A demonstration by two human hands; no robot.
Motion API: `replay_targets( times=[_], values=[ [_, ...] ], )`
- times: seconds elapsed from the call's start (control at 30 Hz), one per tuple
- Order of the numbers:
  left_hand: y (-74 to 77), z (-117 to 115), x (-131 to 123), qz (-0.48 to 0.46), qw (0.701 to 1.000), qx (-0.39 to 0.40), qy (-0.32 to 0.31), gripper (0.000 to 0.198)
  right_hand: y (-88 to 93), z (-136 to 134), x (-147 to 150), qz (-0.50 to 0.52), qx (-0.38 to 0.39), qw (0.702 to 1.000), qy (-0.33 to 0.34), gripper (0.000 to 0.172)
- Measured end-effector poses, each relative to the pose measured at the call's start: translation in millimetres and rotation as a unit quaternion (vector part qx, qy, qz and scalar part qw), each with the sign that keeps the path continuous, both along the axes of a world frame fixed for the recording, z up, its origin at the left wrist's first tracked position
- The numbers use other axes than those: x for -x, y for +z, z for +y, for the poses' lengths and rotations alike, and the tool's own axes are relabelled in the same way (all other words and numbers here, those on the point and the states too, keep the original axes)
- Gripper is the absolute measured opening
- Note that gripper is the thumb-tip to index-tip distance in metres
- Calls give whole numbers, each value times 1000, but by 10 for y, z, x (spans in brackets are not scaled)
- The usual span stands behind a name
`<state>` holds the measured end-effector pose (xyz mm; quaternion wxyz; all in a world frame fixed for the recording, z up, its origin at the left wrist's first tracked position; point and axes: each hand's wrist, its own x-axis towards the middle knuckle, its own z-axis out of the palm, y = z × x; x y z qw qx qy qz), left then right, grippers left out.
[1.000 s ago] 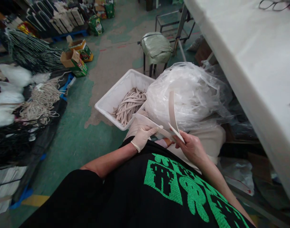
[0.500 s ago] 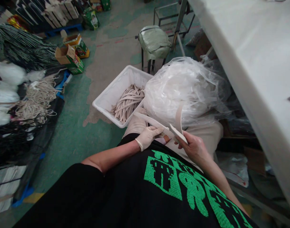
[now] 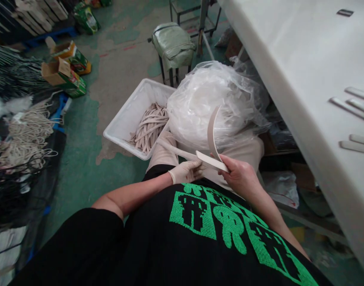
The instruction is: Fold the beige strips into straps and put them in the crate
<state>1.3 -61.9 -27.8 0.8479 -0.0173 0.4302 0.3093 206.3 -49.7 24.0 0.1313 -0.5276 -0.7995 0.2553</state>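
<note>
My left hand (image 3: pixel 186 171), in a pale thin glove, curls its fingers at a long pale strap (image 3: pixel 182 152) lying over my lap. Bare, my right hand (image 3: pixel 239 173) pinches a curved length of the strap that arches up (image 3: pixel 211 129), beige on one face and white on the other. A straight, flat white end piece (image 3: pixel 212 161) juts from the right fingers towards the left hand; whether it belongs to the same strap I cannot tell. Beyond my knees, a white plastic bin (image 3: pixel 125 119) holds a heap of beige straps (image 3: pixel 150 126).
A clear plastic bag (image 3: pixel 211 99) of white material bulges right of the bin. A wrapped stool (image 3: pixel 174 43) stands behind. The white table (image 3: pixel 291 63) on my right carries several flat strips (image 3: pixel 356 109). Open cartons (image 3: pixel 64 75) and corded bundles (image 3: pixel 29 131) lie left.
My view has turned to the right, bringing strips on the table into sight. The white end piece has swung lower and closer to my left fingers.
</note>
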Motion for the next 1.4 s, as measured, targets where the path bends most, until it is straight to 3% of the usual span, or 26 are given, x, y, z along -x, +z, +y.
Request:
replay_targets(
  times=[0.2, 0.43, 0.53, 0.7, 0.9, 1.0, 1.17, 1.23, 1.33, 1.4],
  values=[
    [-18, 20, -123, -26, 999, 3, -32, 13, -50, -39, -164, -4, 36, 999, -34, 42],
    [0, -16, -200, -21, 997, -34, -66, 28, 63, -176, -536, 23, 56, 998, -31, 22],
    [20, -38, -285, -28, 995, -52, -84, 36, 55, -196, -463, 23, 38, 999, -29, 25],
    [43, -35, -369, -50, 991, -114, -47, 36, -55, -122, -122, 10, 14, 999, -46, 43],
    [-14, 26, -225, 12, 998, -63, -23, 28, -103, -127, -311, 96, 122, 985, -80, 41],
    [-16, 27, -233, 23, 997, -56, -39, 27, -62, -173, -342, 95, 117, 983, -100, 38],
    [63, 18, -276, 8, 993, -97, -73, 27, -84, -125, -101, 120, 100, 983, -96, 27],
    [102, 22, -238, 13, 993, -89, -74, 25, -170, -68, -111, 191, 99, 968, -132, 25],
    [160, 25, -154, -15, 995, -66, -79, 24, -324, -13, -268, 325, 95, 911, -234, 27],
    [195, 25, -116, -43, 994, -55, -78, 22, -378, -14, -357, 382, 104, 883, -251, 24]
  ],
)
